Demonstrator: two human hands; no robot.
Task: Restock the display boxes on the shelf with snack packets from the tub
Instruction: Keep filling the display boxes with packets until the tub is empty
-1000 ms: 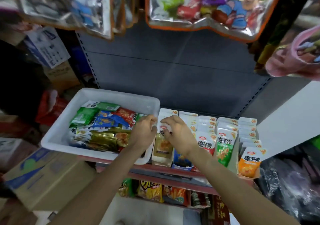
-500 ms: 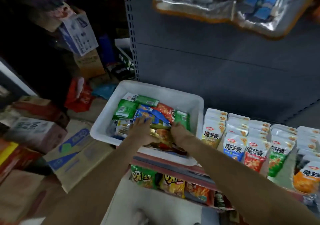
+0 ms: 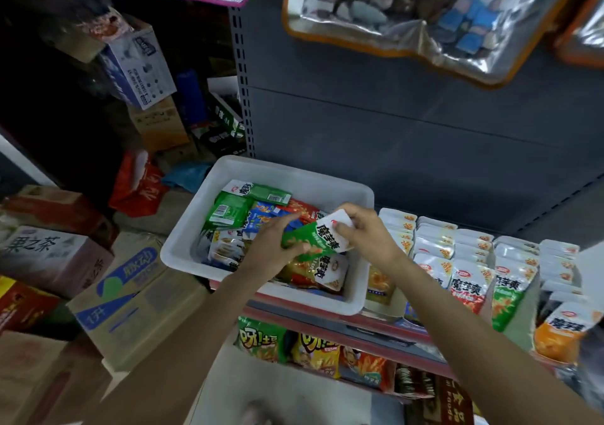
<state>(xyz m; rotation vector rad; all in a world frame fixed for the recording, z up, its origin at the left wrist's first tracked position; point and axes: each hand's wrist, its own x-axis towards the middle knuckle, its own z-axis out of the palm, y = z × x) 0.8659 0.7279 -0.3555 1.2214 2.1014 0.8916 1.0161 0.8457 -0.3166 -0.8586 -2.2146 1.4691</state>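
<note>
A white plastic tub (image 3: pixel 196 228) sits on the shelf's left end, filled with several green, blue, red and yellow snack packets. Over its right half both hands hold one green-and-white snack packet (image 3: pixel 322 238). My left hand (image 3: pixel 273 244) grips its green lower end. My right hand (image 3: pixel 362 231) pinches its white top end. Right of the tub, display boxes (image 3: pixel 470 267) hold upright rows of white-topped packets in yellow, red, green and orange.
Cardboard cartons (image 3: pixel 130 297) are stacked left of the shelf, beside a red bag (image 3: pixel 137 182). Chip bags (image 3: pixel 313 349) fill the shelf below. Foil toy bags (image 3: pixel 408 15) hang overhead against the grey back panel (image 3: pixel 392 123).
Both hands went from the display boxes into the tub, then lifted a green-and-white packet out of the pile. The view swung left.
</note>
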